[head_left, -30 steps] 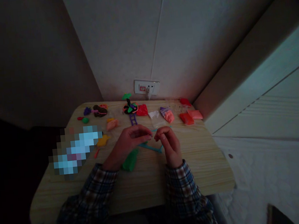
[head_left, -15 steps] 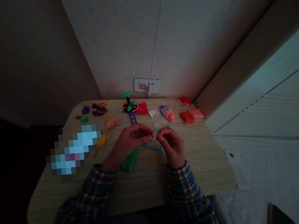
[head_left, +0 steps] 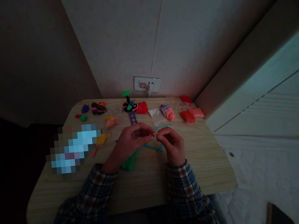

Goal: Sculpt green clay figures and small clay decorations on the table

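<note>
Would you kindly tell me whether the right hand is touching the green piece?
No, the right hand is near the left hand, apart from the green piece.

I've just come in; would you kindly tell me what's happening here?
A person in plaid sleeves holds the left hand and right hand close together over a wooden table, fingertips nearly meeting; any piece between them is too small to make out. Below lie a bent blue strip and a partly hidden green piece. Farther back are a purple ladder-shaped piece and, near it, a red packet.
</note>
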The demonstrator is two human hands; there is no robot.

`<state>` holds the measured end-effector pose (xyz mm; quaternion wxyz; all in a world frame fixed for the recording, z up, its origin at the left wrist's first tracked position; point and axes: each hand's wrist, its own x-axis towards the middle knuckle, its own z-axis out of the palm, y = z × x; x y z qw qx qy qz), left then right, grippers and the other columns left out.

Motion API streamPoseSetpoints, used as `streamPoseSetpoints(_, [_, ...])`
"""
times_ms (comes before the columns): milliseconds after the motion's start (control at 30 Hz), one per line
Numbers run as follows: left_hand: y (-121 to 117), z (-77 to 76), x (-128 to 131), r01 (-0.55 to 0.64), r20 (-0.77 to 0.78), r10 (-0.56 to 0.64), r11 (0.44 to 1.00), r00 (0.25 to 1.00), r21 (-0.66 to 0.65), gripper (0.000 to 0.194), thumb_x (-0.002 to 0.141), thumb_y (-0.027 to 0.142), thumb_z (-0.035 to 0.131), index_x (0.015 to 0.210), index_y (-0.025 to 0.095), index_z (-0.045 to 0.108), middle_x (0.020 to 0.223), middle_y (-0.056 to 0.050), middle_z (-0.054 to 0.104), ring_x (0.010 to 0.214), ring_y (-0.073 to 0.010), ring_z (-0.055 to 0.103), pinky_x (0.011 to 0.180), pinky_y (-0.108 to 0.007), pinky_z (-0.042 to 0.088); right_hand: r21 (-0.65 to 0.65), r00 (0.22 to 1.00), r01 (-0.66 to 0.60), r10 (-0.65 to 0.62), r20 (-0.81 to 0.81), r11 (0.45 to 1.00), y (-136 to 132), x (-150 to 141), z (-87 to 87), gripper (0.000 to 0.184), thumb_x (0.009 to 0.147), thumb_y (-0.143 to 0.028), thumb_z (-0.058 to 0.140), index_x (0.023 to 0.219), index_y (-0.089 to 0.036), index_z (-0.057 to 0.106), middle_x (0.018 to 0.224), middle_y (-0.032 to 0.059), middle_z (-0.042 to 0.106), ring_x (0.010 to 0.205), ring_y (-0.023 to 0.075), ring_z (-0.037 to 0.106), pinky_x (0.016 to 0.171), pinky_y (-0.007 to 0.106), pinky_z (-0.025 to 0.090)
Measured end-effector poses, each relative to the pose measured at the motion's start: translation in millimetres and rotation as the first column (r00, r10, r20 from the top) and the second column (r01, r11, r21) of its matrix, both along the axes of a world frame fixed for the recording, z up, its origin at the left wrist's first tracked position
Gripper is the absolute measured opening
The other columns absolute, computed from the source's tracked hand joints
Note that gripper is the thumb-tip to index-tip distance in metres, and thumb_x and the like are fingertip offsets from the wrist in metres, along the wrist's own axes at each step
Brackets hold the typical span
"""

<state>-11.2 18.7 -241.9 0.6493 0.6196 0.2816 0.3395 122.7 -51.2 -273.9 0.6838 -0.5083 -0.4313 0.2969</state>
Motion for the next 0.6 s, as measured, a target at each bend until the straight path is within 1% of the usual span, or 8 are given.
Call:
streamPoseSetpoints(200, [-1.1, 1.1, 0.6, 0.008, 0.011, -0.008, 1.0, 1.0, 0.018, 0.011, 0.069, 0.02, 0.073, 0.078, 0.016, 0.069, 0.079, -0.002, 0.071, 0.079, -0.0166, 0.066, 0.076, -0.027, 0.052, 0.023, 0.995, -0.043, 0.045, -0.088, 0.999, 2.1, -0.3, -0.8, 0.012, 0.073, -0.03, 0.072, 0.07, -0.022, 0.064, 0.065, -0.0037, 0.061, 0.063, 0.0128, 0.057, 0.06, 0.026, 0.047])
streamPoseSetpoints(367, [-0.8, 0.3, 0.8, 0.009, 0.016, -0.009, 1.0, 1.0, 0.018, 0.012, 0.068, 0.021, 0.073, 0.078, 0.016, 0.069, 0.078, -0.002, 0.071, 0.078, -0.0169, 0.066, 0.076, -0.028, 0.052, -0.005, 0.994, -0.061, 0.06, -0.095, 0.998, 2.3, -0.6, -1.4, 0.015, 0.072, -0.034, 0.074, 0.071, -0.022, 0.063, 0.067, -0.0031, 0.062, 0.065, 0.0137, 0.058, 0.062, 0.028, 0.048])
streamPoseSetpoints(600, [-0.2, -0.7, 0.5, 0.006, 0.031, -0.007, 1.0, 0.999, 0.03, 0.011, 0.069, 0.02, 0.073, 0.078, 0.015, 0.069, 0.078, -0.002, 0.071, 0.078, -0.0163, 0.066, 0.075, -0.027, 0.053, -0.033, 0.991, -0.076, 0.072, -0.112, 0.997, 1.5, -0.9, -1.0, 0.016, 0.072, -0.033, 0.073, 0.07, -0.022, 0.062, 0.067, -0.003, 0.061, 0.066, 0.0132, 0.057, 0.063, 0.028, 0.048])
